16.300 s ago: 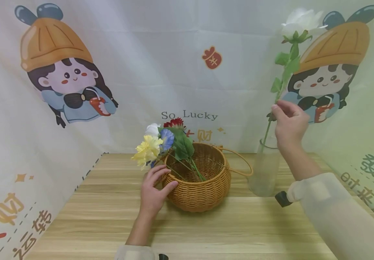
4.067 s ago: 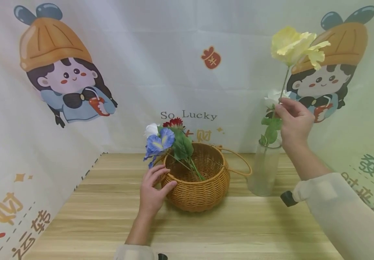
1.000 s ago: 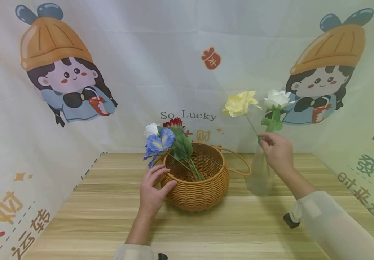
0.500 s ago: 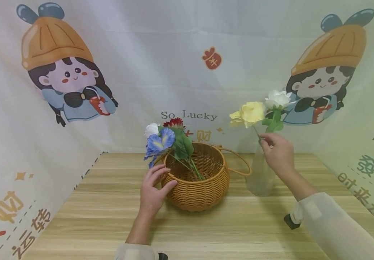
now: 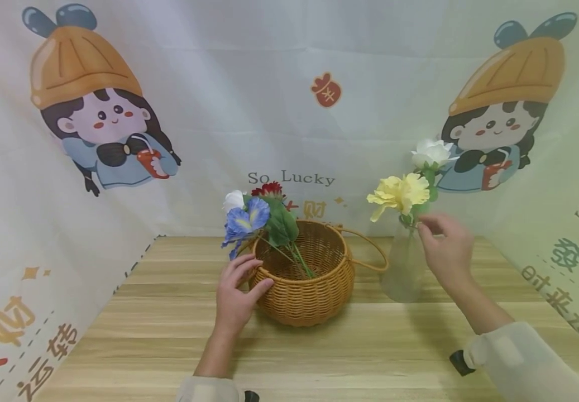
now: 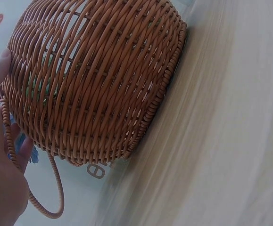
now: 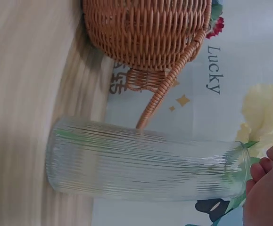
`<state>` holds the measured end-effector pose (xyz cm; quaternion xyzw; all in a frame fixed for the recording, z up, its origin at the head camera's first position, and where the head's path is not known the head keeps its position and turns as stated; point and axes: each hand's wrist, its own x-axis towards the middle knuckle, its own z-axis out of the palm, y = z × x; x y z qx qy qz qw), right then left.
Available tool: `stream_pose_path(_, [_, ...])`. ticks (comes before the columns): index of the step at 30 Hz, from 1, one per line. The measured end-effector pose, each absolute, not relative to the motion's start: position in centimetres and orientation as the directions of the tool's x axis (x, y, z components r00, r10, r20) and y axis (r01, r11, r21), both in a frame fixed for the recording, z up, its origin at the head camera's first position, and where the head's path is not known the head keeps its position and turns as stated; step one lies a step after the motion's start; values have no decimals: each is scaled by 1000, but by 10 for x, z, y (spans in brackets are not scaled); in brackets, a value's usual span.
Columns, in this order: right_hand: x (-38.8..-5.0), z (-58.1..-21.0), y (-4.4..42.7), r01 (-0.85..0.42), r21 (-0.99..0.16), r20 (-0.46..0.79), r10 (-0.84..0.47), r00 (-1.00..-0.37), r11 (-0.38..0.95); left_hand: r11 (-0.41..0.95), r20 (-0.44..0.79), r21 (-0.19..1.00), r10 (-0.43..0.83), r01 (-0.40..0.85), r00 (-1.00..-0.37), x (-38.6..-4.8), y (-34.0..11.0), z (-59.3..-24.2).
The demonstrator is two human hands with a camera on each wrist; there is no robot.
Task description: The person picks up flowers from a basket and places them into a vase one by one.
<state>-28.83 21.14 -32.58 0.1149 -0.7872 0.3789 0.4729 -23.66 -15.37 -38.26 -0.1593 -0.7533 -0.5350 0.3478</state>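
My left hand [image 5: 236, 293] grips the left rim of a brown wicker basket [image 5: 309, 301], thumb in front and fingers behind. A blue iris [image 5: 247, 220], a white flower [image 5: 234, 201] and a red flower [image 5: 268, 190] lean out over its left side, stems inside. At the mouth of a ribbed clear glass vase [image 5: 401, 273], my right hand [image 5: 447, 248] has thumb and forefinger together, apparently pinching the yellow flower [image 5: 400, 192] just under its head; the exact contact is hidden. A white rose [image 5: 432, 153] stands upright in the vase behind it.
The basket's handle [image 5: 369, 237] hangs out to the right, close to the vase. Everything stands on a wood-grain tabletop [image 5: 168, 329]. Behind and at the sides hangs a printed white cloth [image 5: 249, 111].
Since 16.3 s ago the white rose and the yellow flower have gone from being held or in the basket into the vase. Lately the yellow flower sank rightward with my right hand. The left stayed.
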Motion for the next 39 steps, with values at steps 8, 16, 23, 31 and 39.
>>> stream_pose_path(8, [-276,-338,215,-507,-506,809,181,-559,698,384,699,690,-133,614,-703,-236,-155,-384])
stream_pose_path(16, [-271,-347,216,-521,-531,797,185,-575,668,399,699,687,-135,607,-702,-237,-156,-385])
stream_pose_path(23, [-267,-355,211,-530,-542,790,179,-587,652,393,696,691,-135,606,-705,-236,-156,-384])
stream_pose_path(31, [-267,-363,200,-568,-557,787,165,-595,606,391,702,685,-129,614,-701,-236,-155,-383])
stream_pose_path(39, [-269,-367,187,-614,-517,814,122,-567,596,381,694,694,-129,611,-709,-237,-154,-383])
